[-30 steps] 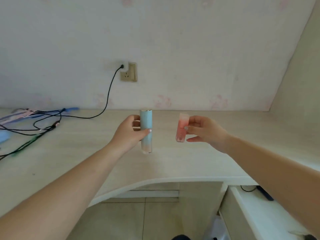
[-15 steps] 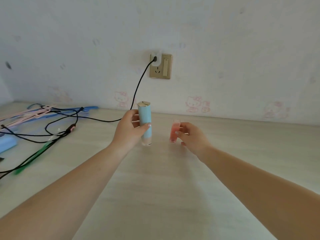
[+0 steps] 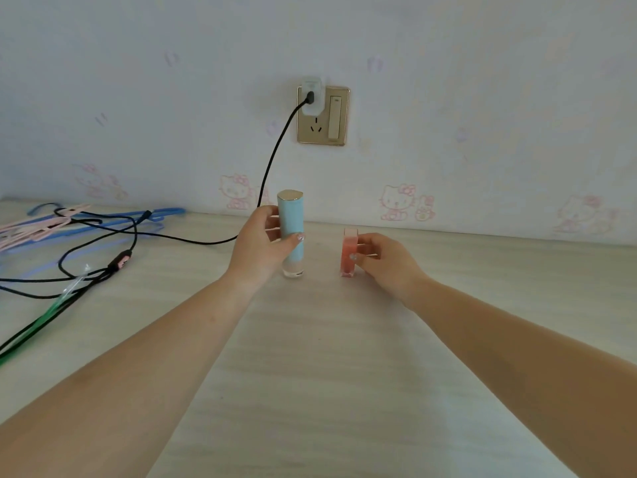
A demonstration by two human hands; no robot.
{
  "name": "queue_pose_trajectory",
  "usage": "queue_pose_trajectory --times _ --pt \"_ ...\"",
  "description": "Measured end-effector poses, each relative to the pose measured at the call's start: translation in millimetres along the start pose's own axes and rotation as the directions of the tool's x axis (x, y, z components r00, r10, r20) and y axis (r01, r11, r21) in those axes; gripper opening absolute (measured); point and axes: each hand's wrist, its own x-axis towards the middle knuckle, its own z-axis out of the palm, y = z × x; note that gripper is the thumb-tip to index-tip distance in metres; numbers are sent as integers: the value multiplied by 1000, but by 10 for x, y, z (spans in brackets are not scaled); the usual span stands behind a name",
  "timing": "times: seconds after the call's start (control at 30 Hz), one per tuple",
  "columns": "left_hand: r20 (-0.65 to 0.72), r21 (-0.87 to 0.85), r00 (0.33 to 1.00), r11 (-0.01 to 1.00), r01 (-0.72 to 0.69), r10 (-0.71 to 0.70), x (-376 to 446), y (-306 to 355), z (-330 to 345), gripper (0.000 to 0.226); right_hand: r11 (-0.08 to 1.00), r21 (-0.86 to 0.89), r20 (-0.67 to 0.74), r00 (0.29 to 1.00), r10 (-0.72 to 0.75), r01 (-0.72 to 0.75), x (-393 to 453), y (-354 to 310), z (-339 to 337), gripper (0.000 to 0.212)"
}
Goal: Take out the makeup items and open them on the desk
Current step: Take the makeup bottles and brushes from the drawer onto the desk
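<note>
Two bare forearms come in from 7 and 5 o'clock, over the pale wood-grain desk (image 3: 310, 391).

Left hand (image 3: 256, 248) just left of centre: fingers and thumb curled round the blue tube (image 3: 291, 232), grasping it at mid-height, thumb across the front. Tube upright, gold flat top, clear base; base looks to touch the desk, cannot tell for sure. Cap on.

Right hand (image 3: 382, 262) just right of centre, grasping the pink tube (image 3: 349, 253): thumb on the front face, fingers behind it. Tube upright, square and clear with pink fill, shorter than the blue one. Its foot sits at the desk surface. Closed or not, cannot tell.

The two tubes stand side by side, near but apart, blue at 9 o'clock of pink.

At 9 o'clock, well apart from the hands: black cable (image 3: 103, 250) looped over the desk, a green strip (image 3: 41, 322) under it near the left edge, a small pink tag on the cable. Further back at 10 o'clock, blue hangers (image 3: 138, 217) and pink hangers (image 3: 38, 225) lying flat, overlapping.

Far, at 12 o'clock: wall with faint pink cartoon-cat prints along the desk line. Gold socket plate (image 3: 336, 132) with a switch on its right side; white plug (image 3: 312, 94) in its top left, the cable running down from it to the desk, passing behind the left hand.
</note>
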Motion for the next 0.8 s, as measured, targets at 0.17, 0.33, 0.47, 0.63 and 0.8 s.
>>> queue_pose_trajectory --times 0.17,0.33,0.47,0.63,0.8 --pt "-10 -18 1000 1000 0 0 -2 -43 7 46 1000 27 29 999 -14 13 -1 34 0 30" --pt "-13 -7 1000 1000 12 -12 -21 -16 12 69 1000 23 37 999 -8 7 -57 10 -16 59" --pt "-163 -8 987 1000 3 -4 -201 83 -30 80 999 31 -17 1000 -21 21 -244 -89 -174 65" --pt "-124 -3 973 980 -198 196 -827 366 97 53 989 126 -117 991 -68 82 -787 -161 -498 49" --pt "124 -126 936 941 -314 329 -1544 942 579 45 986 98 -207 972 -110 133 -1608 26 -1025 33"
